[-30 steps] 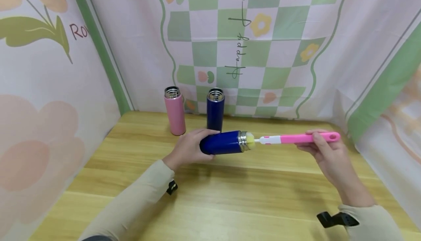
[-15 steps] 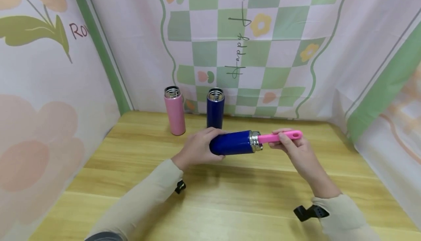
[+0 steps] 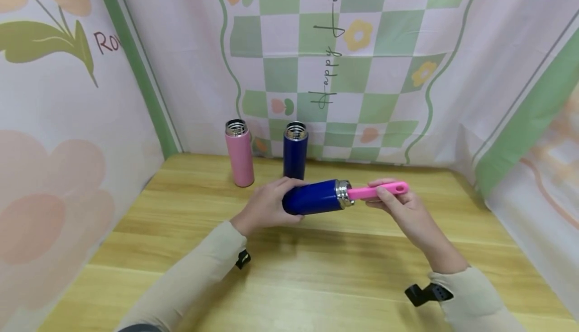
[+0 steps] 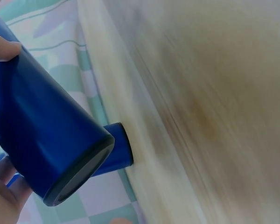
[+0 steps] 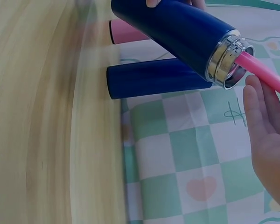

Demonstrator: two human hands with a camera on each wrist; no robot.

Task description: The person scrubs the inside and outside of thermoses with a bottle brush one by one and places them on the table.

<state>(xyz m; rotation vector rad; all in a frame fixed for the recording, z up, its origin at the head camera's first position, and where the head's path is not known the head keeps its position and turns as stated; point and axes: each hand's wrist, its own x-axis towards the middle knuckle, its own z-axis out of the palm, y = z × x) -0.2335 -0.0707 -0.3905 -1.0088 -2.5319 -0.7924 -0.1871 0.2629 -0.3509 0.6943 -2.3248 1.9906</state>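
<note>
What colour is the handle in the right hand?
The handle is pink, clearest in head view.

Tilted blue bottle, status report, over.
Left hand gripping tilted blue bottle. Right hand holding pink handle, far end inside the metal neck. Standing blue bottle and pink bottle behind, neither blocking the neck.

The checked back cloth (image 3: 353, 70) reads "Happy Life", and the left cloth (image 3: 54, 100) "Ro", then a partial letter.
</note>
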